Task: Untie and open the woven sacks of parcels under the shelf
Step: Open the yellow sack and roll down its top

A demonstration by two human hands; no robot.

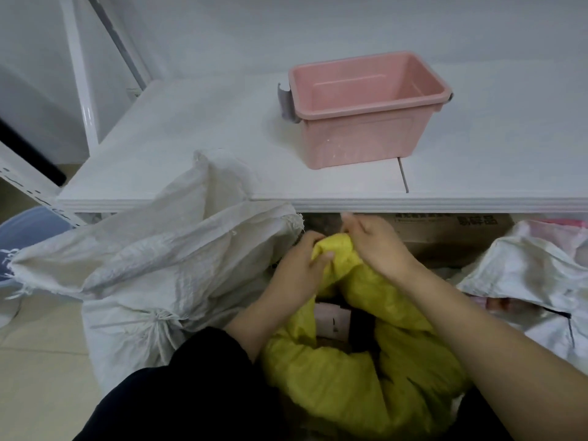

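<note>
At the far left a white woven sack (159,265) slumps against the shelf (191,148), its lower bunch cinched with a tie (157,316) that is not yet undone. Next to it the left hand (299,268) has its fingers (323,257) curled round the gathered end of the yellow sack (350,370). That sack lies on the floor between the person's knees and the shelf. Its long axis runs away from the person, and the bunched end points up and forward, just under the shelf's front lip. A gap in the yellow cloth shows a pale label (331,319). The right hand (378,246) pinches the tip of that bunch with its fingers closed; whether they hold a string or only cloth I cannot tell, since the hand hides it. Above sits a pink tub (366,109), and at the right lies another white sack (525,275). A hard tug on the wrong strand could tighten the knot or fray the weave. Lifting the bunch higher could knock knuckles on the lip.
</note>
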